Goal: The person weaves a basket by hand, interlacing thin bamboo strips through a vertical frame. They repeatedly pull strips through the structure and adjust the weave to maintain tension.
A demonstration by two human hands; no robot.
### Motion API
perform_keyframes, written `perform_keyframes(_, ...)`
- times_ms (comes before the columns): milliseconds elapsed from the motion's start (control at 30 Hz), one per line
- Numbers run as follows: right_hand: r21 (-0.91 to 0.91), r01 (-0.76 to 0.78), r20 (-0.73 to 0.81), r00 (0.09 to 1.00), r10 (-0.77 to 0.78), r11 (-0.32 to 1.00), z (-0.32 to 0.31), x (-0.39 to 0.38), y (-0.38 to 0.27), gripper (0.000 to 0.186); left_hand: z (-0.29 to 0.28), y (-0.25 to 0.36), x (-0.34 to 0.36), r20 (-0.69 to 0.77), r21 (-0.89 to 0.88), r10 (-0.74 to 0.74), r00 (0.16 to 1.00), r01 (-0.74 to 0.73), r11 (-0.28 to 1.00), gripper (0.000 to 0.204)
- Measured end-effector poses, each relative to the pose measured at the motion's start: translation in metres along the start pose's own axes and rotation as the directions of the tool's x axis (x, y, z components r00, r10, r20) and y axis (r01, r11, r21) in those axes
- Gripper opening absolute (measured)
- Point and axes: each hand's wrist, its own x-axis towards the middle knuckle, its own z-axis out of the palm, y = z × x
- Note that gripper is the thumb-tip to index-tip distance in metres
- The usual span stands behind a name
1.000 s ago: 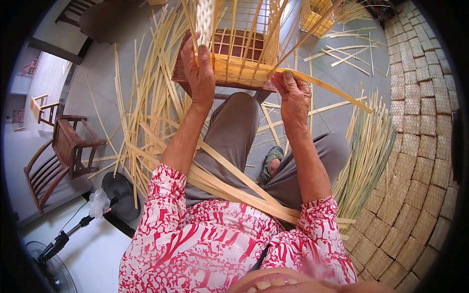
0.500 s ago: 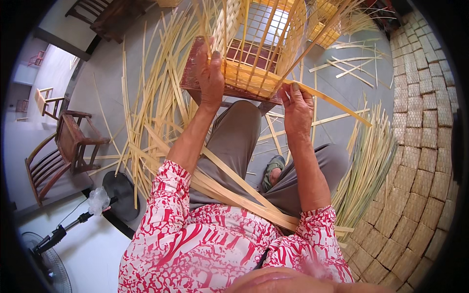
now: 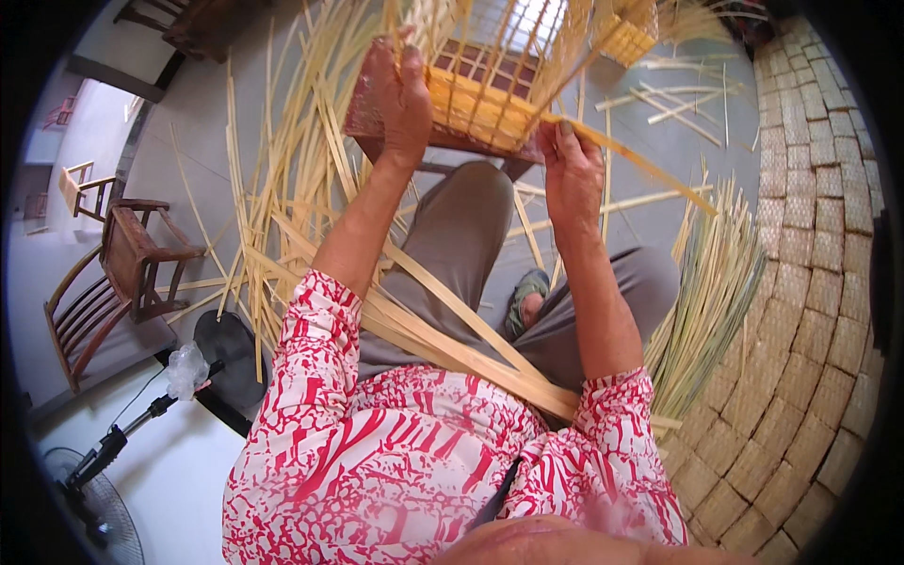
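A partly woven bamboo basket (image 3: 482,105) with upright stakes rests on a dark red wooden stool (image 3: 364,118) in front of my knees. At its left side my left hand (image 3: 400,111) is closed on the basket's edge, thumb up. By the near right corner, my right hand (image 3: 573,179) pinches a flat yellow bamboo strip (image 3: 650,169) between thumb and fingers. The strip's free end sticks out to the right, while its other part runs along the basket's lower wall. Pale bamboo strips (image 3: 461,356) lie across my lap.
Many loose strips (image 3: 273,188) litter the floor at left. A bundle of thin strips (image 3: 711,301) stands by my right knee, beside woven squares (image 3: 786,377). Another basket (image 3: 629,40) is farther back. Wooden chairs (image 3: 137,254) and a fan (image 3: 94,499) are at left.
The whole view has shifted, so the basket and both hands sit higher in the picture. Both hands keep their hold on the basket and the strip.
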Motion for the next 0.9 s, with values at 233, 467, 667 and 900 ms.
perform_keyframes(233,0.041,0.058,0.024,0.998,-0.059,0.997,0.000,0.001,0.002,0.011,0.000,-0.004,-0.010,0.002,-0.022,-0.059,0.998,0.059,0.998,0.027)
perform_keyframes(467,0.097,0.054,0.010,0.998,-0.055,0.994,0.006,0.008,0.008,0.012,-0.021,-0.002,-0.010,-0.043,-0.137,-0.096,0.994,0.090,0.986,0.028)
perform_keyframes(667,0.073,0.031,0.005,0.999,-0.031,0.997,0.013,0.004,0.004,0.014,0.008,0.085,-0.028,0.598,0.204,0.207,0.774,-0.398,0.894,0.026)
perform_keyframes(900,-0.059,0.070,0.065,0.996,-0.066,0.996,0.018,0.001,0.006,0.019,0.031,0.069,-0.021,0.744,0.299,0.030,0.667,-0.372,0.879,0.009)
